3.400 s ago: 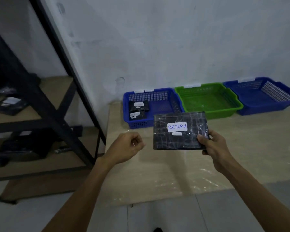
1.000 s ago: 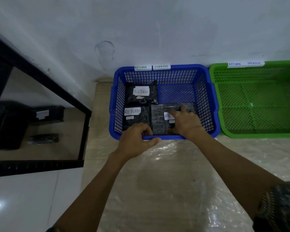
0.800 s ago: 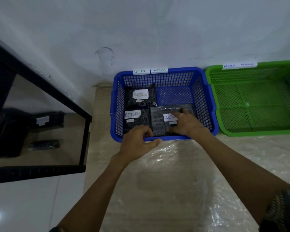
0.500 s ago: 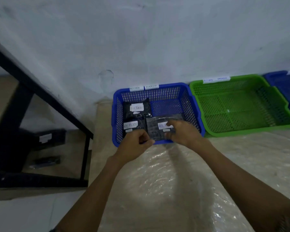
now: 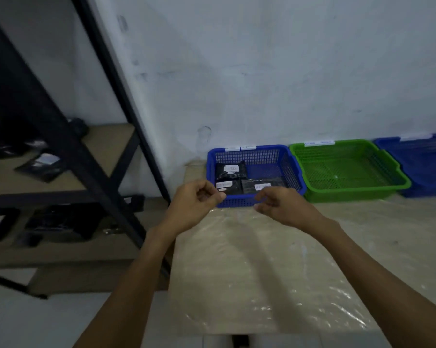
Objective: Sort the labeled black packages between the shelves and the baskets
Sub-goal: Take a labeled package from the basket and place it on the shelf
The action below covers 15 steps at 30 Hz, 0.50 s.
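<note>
— What do you have, left to right?
— I see a black metal shelf rack (image 5: 68,146) with wooden boards, dark flat packets (image 5: 42,167) on it (too blurred to read). Next the left hand (image 5: 194,199), fingers loosely curled, holding nothing.
— And the packages?
— Three flat black white-labelled packages (image 5: 230,172) lie inside the blue plastic mesh basket (image 5: 237,202). The right hand (image 5: 284,204), slack and empty too, hovers at its front rim. Beside that, a green plastic mesh basket (image 5: 357,193), then another blue basket (image 5: 423,156).
</note>
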Each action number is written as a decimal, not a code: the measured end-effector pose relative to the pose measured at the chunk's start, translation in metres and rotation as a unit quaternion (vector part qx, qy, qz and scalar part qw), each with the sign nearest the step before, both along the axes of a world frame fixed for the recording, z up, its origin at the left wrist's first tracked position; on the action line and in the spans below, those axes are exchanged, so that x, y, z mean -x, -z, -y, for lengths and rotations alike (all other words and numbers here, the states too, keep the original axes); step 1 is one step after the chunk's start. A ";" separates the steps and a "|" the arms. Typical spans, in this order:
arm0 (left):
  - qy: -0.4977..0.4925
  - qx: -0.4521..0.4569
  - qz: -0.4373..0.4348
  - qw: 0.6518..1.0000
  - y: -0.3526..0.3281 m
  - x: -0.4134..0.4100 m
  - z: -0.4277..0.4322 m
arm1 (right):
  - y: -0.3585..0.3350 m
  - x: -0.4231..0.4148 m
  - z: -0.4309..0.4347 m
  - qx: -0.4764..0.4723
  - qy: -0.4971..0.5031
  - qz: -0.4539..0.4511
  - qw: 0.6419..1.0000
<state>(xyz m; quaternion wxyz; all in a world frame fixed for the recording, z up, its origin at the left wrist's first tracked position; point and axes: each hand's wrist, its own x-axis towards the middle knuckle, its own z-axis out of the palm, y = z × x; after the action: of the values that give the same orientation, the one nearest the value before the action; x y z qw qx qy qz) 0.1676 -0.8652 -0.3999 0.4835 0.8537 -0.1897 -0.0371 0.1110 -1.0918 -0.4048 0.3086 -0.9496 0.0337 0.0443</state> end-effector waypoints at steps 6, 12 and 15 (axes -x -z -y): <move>-0.025 -0.015 0.053 0.998 -0.066 0.071 -0.079 | -0.066 0.059 -0.072 0.015 -0.031 0.082 0.996; -0.020 -0.023 0.139 0.990 -0.137 0.134 -0.165 | -0.126 0.114 -0.164 0.037 -0.078 0.158 0.984; -0.011 -0.015 0.183 0.983 -0.159 0.162 -0.214 | -0.148 0.139 -0.214 0.022 -0.088 0.200 0.976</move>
<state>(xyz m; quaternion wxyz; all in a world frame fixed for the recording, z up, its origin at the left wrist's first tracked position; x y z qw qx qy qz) 0.0058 -0.6514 -0.2413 0.4284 0.8552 -0.2647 0.1224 -0.0282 -0.8783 -0.2569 0.2830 -0.9450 -0.1111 -0.1204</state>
